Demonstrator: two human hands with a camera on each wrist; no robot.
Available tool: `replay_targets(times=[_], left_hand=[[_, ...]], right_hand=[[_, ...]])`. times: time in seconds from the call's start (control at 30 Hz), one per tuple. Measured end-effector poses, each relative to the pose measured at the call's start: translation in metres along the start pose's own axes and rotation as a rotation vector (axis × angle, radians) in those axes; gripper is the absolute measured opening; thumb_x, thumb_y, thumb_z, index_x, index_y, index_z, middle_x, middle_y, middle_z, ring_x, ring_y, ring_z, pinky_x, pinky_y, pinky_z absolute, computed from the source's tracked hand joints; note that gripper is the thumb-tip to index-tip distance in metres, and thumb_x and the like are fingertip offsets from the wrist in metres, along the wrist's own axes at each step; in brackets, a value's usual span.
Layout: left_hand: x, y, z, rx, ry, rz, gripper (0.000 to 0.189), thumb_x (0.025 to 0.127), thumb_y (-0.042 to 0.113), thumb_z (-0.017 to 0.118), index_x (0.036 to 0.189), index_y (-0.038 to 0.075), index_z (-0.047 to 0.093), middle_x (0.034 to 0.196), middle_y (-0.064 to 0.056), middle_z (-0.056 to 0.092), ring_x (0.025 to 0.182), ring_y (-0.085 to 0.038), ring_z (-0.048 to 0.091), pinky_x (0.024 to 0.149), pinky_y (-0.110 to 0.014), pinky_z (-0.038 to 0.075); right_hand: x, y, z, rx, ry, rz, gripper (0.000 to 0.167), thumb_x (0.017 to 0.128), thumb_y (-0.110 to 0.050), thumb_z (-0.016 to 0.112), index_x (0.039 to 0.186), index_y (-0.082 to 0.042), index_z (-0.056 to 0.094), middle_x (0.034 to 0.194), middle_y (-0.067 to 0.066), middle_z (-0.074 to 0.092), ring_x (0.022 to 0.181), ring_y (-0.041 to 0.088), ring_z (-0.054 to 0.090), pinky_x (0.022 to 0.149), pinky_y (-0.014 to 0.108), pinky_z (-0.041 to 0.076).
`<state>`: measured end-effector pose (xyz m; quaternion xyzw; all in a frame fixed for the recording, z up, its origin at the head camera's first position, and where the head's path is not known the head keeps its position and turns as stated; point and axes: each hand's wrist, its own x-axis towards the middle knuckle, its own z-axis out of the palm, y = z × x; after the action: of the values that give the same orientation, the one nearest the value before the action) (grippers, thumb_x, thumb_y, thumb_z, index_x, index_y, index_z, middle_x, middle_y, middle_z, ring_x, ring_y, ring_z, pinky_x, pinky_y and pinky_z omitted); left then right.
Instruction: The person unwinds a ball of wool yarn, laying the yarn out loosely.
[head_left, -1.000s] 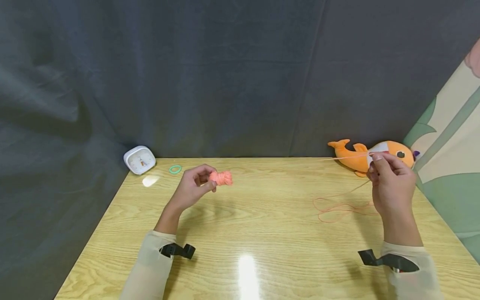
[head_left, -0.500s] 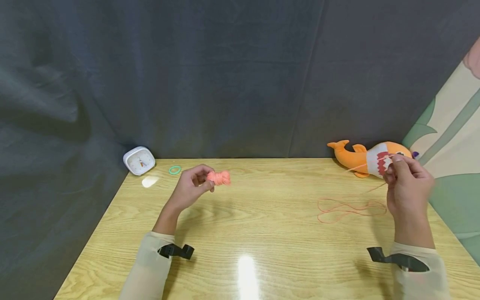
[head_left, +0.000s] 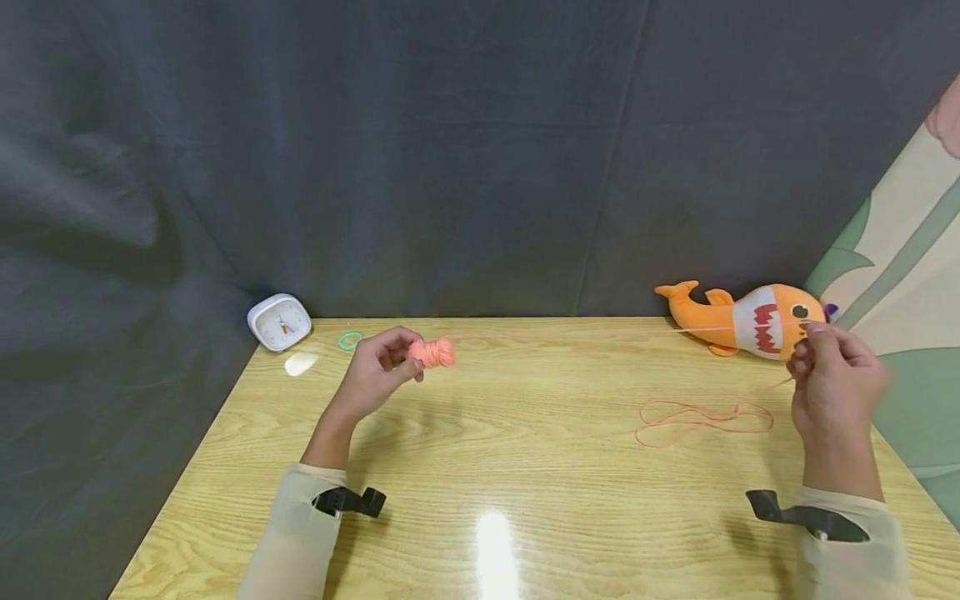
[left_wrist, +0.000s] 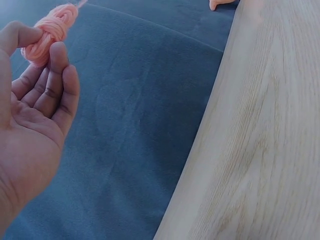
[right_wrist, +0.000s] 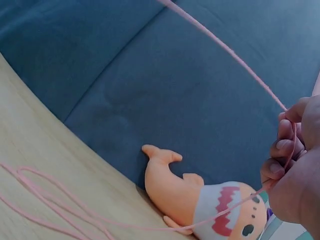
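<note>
My left hand (head_left: 381,373) pinches a small wound bundle of coral-pink yarn (head_left: 432,352) between thumb and fingers, held up over the table's back left part. In the left wrist view the yarn bundle (left_wrist: 50,34) sits at the thumb tip, and a strand leaves its far end. Far to the right, my right hand (head_left: 840,383) pinches that strand (right_wrist: 232,54), which runs nearly straight between the two hands. Below the right fingers the yarn hangs down to loose loops (head_left: 701,423) on the table.
An orange plush shark (head_left: 697,312) with a red-toothed mouth lies at the back right, behind the right hand. A white clock (head_left: 279,322) and a green ring (head_left: 350,341) are at the back left. Dark cloth (head_left: 465,167) hangs behind the wooden table (head_left: 555,500).
My right hand has moved right and slightly down, drawing the strand out straight. The left hand has shifted slightly left with the yarn bundle. More of the plush shark shows.
</note>
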<state>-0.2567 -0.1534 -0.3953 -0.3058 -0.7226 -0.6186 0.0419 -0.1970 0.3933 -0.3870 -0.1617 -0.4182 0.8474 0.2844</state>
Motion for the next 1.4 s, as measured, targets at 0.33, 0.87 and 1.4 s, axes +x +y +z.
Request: replay_targets(times=[0.33, 0.87, 1.4], left_hand=[[-0.002, 0.001, -0.003, -0.026, 0.010, 0.018, 0.022, 0.094, 0.002, 0.067, 0.109, -0.014, 0.062, 0.084, 0.010, 0.068, 0.071, -0.005, 0.066, 0.065, -0.022, 0.056], [-0.001, 0.001, 0.002, -0.007, -0.037, 0.013, 0.024, 0.097, 0.009, 0.070, 0.110, -0.010, 0.064, 0.084, 0.009, 0.069, 0.071, -0.006, 0.067, 0.064, -0.023, 0.054], [0.000, -0.004, 0.007, 0.000, -0.049, -0.006, 0.035, 0.098, 0.022, 0.073, 0.113, -0.009, 0.064, 0.085, 0.009, 0.068, 0.072, -0.007, 0.068, 0.067, -0.024, 0.056]], right_hand=[[0.005, 0.005, -0.010, -0.027, 0.040, 0.037, 0.018, 0.088, -0.012, 0.082, 0.100, 0.000, 0.075, 0.081, 0.003, 0.066, 0.062, 0.014, 0.052, 0.051, 0.022, 0.048], [0.013, 0.024, -0.017, -0.443, 0.060, 0.072, 0.008, 0.098, -0.016, 0.071, 0.095, -0.014, 0.078, 0.085, -0.013, 0.072, 0.081, 0.002, 0.066, 0.068, 0.008, 0.052], [-0.032, 0.051, 0.052, -0.422, -0.452, -0.187, 0.023, 0.099, -0.009, 0.068, 0.116, 0.007, 0.070, 0.100, -0.005, 0.078, 0.093, 0.006, 0.072, 0.085, 0.011, 0.055]])
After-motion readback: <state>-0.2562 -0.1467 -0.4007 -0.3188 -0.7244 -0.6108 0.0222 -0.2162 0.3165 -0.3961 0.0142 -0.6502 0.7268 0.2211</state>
